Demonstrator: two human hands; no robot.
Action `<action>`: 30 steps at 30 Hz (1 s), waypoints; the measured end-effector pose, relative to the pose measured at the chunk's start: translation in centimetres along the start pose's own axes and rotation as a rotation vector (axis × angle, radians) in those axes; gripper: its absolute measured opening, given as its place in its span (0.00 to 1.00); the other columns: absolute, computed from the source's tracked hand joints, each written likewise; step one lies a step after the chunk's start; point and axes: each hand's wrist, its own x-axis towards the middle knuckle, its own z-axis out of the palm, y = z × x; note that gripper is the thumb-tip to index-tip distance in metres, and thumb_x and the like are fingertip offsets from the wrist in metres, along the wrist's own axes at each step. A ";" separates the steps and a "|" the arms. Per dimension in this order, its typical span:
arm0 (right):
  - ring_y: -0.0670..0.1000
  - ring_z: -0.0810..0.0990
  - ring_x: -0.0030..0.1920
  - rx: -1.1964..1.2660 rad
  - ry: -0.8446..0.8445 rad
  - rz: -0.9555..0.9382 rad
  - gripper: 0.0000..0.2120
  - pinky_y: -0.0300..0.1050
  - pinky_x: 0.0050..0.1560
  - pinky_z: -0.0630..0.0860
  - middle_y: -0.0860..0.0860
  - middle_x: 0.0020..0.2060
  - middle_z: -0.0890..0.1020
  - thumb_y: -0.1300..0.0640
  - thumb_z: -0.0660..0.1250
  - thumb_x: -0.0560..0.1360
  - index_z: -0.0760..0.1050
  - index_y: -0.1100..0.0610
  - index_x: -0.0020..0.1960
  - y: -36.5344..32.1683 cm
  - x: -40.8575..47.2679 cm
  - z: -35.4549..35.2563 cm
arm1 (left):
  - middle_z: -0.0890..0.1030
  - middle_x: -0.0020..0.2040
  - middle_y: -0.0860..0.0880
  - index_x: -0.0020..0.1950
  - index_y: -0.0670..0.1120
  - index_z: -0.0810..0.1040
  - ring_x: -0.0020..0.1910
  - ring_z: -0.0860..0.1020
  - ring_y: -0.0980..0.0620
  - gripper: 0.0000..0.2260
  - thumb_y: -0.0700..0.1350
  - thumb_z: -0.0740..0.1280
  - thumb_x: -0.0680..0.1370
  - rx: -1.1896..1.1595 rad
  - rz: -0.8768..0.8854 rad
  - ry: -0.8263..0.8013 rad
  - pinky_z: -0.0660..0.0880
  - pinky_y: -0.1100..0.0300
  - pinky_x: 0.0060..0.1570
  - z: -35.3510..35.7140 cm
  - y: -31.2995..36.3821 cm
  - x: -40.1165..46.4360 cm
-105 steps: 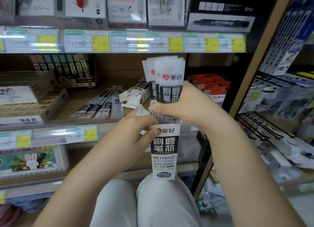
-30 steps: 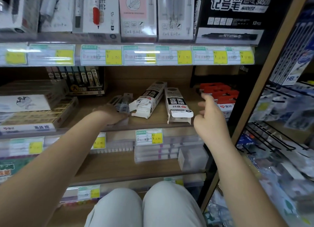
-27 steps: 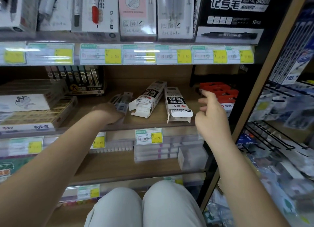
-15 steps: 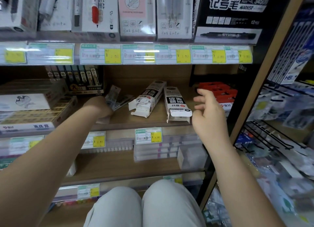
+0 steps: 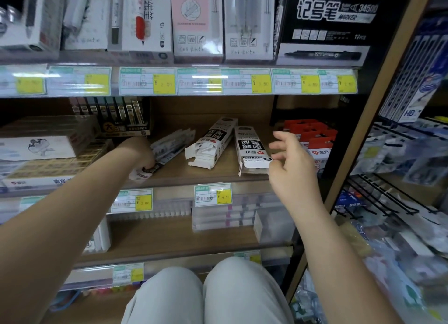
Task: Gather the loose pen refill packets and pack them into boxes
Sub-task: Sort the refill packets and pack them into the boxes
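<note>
Flanking 2 boxes: red packs, lead display.

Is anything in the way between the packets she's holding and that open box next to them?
Nothing visible is. The left hand grips the loose refill packets, and only bare shelf lies between them and the open box to their right.

Wooden store shelves, price tags

Left hand's fingers hidden behind refill packets.
</note>
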 end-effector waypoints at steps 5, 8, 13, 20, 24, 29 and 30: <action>0.49 0.75 0.49 -0.009 -0.002 -0.003 0.24 0.43 0.52 0.73 0.47 0.52 0.74 0.70 0.58 0.72 0.67 0.57 0.67 -0.2 -0.2 0.0 | 0.78 0.42 0.42 0.53 0.37 0.75 0.41 0.77 0.44 0.09 0.38 0.65 0.74 -0.006 0.024 0.056 0.74 0.57 0.37 0.6 -0.2 -0.4; 0.49 0.75 0.50 -0.007 -0.010 -0.006 0.24 0.44 0.53 0.73 0.46 0.51 0.73 0.70 0.58 0.72 0.67 0.57 0.67 -0.3 -0.3 0.0 | 0.77 0.44 0.41 0.56 0.37 0.76 0.42 0.76 0.44 0.11 0.40 0.63 0.77 -0.056 0.015 0.117 0.76 0.54 0.40 0.6 -0.3 -0.3; 0.49 0.75 0.49 0.004 0.002 -0.019 0.24 0.43 0.52 0.73 0.46 0.51 0.73 0.70 0.58 0.73 0.67 0.57 0.67 -0.3 -0.3 -0.3 | 0.77 0.57 0.37 0.65 0.37 0.70 0.53 0.77 0.39 0.15 0.38 0.59 0.79 -0.022 -0.042 0.245 0.74 0.50 0.45 0.9 0.1 -0.6; 0.47 0.75 0.47 0.007 0.001 -0.046 0.23 0.40 0.52 0.71 0.46 0.51 0.73 0.69 0.58 0.74 0.67 0.57 0.67 -0.5 -0.3 -0.3 | 0.78 0.54 0.41 0.61 0.39 0.73 0.54 0.76 0.41 0.21 0.55 0.60 0.79 -0.030 -0.054 0.074 0.75 0.49 0.54 2.2 0.4 -0.4; 0.46 0.75 0.46 0.008 0.002 -0.050 0.22 0.39 0.50 0.71 0.46 0.51 0.73 0.68 0.59 0.74 0.67 0.57 0.67 -0.6 -0.3 -0.4 | 0.74 0.37 0.48 0.49 0.44 0.74 0.42 0.75 0.47 0.24 0.66 0.63 0.73 -0.077 0.029 0.103 0.74 0.57 0.42 2.4 0.4 -0.5; 0.46 0.76 0.46 0.014 -0.001 -0.041 0.21 0.39 0.49 0.72 0.45 0.51 0.74 0.67 0.59 0.75 0.68 0.57 0.67 -0.7 -0.5 -0.6 | 0.79 0.43 0.46 0.57 0.44 0.76 0.41 0.76 0.47 0.20 0.56 0.69 0.73 -0.174 0.067 0.078 0.75 0.56 0.42 1.2 -0.2 -0.7; 0.46 0.75 0.46 0.018 -0.001 -0.036 0.21 0.39 0.49 0.72 0.45 0.51 0.74 0.67 0.59 0.75 0.68 0.56 0.67 -0.7 -0.5 -0.6 | 0.79 0.44 0.45 0.57 0.44 0.75 0.40 0.76 0.47 0.18 0.54 0.69 0.73 -0.211 0.066 0.058 0.75 0.56 0.42 1.0 -0.3 -0.8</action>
